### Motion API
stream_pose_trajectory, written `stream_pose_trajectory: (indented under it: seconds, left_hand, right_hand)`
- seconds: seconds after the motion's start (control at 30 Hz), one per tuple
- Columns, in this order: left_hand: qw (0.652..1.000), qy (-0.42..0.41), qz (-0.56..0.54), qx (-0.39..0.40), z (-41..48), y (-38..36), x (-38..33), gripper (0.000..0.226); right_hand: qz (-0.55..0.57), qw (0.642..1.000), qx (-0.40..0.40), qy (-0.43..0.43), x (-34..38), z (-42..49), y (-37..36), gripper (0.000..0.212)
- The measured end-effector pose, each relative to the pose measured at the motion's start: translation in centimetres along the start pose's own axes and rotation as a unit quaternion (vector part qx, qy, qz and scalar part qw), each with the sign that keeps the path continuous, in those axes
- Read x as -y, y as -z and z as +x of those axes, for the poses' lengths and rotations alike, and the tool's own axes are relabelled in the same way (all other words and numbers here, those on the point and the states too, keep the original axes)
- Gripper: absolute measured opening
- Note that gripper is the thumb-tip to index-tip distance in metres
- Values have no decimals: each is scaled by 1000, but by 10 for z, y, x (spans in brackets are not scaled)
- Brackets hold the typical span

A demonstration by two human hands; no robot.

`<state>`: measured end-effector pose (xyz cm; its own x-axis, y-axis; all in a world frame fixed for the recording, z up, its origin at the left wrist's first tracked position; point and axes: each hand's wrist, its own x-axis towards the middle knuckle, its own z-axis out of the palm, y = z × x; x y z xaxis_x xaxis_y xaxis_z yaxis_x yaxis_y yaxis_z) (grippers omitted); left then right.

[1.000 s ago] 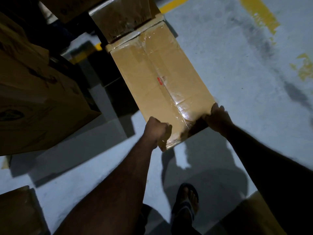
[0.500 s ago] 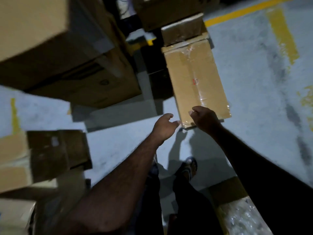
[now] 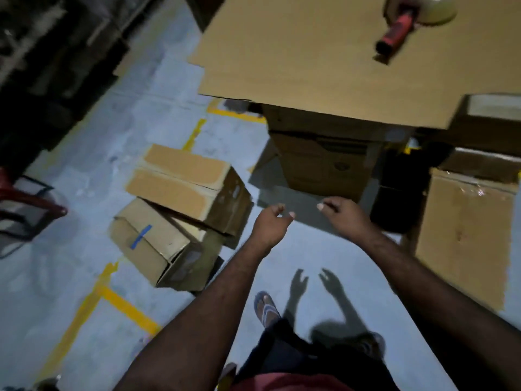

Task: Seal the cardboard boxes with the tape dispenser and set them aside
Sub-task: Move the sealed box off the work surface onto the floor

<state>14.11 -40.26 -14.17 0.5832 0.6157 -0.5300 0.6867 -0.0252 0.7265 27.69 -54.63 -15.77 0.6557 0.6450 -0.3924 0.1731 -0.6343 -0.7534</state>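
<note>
My left hand (image 3: 269, 222) and my right hand (image 3: 345, 215) hang in the air over the grey floor, both empty with loosely curled fingers. The sealed box (image 3: 462, 230) with shiny clear tape lies on the floor at the right, apart from both hands. The red-handled tape dispenser (image 3: 406, 26) with its clear roll lies at the top right on a large flat cardboard sheet (image 3: 310, 57). Two unsealed cardboard boxes (image 3: 186, 187) are stacked askew on the floor to the left of my left hand; the lower one (image 3: 152, 244) carries a strip of blue tape.
The cardboard sheet rests on a stack of brown boxes (image 3: 324, 165). More boxes (image 3: 493, 119) stand at the right edge. A red-framed chair (image 3: 25, 204) is at the far left, dark shelving (image 3: 50, 52) behind it. My sandalled foot (image 3: 266, 307) stands on the yellow-lined floor.
Both hands let go of the taped box, which now lies at the right. My view swung left, bringing the cardboard sheet, the tape dispenser and the two stacked boxes into sight.
</note>
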Motion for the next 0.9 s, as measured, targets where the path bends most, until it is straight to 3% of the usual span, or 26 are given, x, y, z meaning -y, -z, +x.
stream_pose_trajectory:
  seconds: [0.1, 0.33, 0.47, 0.6, 0.77, 0.9]
  left_hand:
    - [999, 5, -40, -33, -11, 73, 17, 34]
    - [979, 73, -136, -136, 7, 209, 88, 22]
    - [959, 111, -177, -194, 23, 254, 116, 38]
    - [944, 146, -205, -215, 53, 273, 138, 39]
    - [920, 194, -236, -246, 97, 283, 155, 16]
    - [903, 248, -235, -259, 137, 281, 160, 38]
  right_hand:
    - [-28, 998, 32, 40, 67, 18, -42, 31]
    - [-113, 981, 98, 120, 196, 73, -148, 39]
    - [-144, 973, 131, 128, 240, 103, -194, 45]
    - [-183, 962, 162, 120, 261, 139, -224, 48]
    - [-236, 948, 190, 99, 275, 206, -246, 57]
    - [-280, 937, 198, 72, 272, 282, -268, 59]
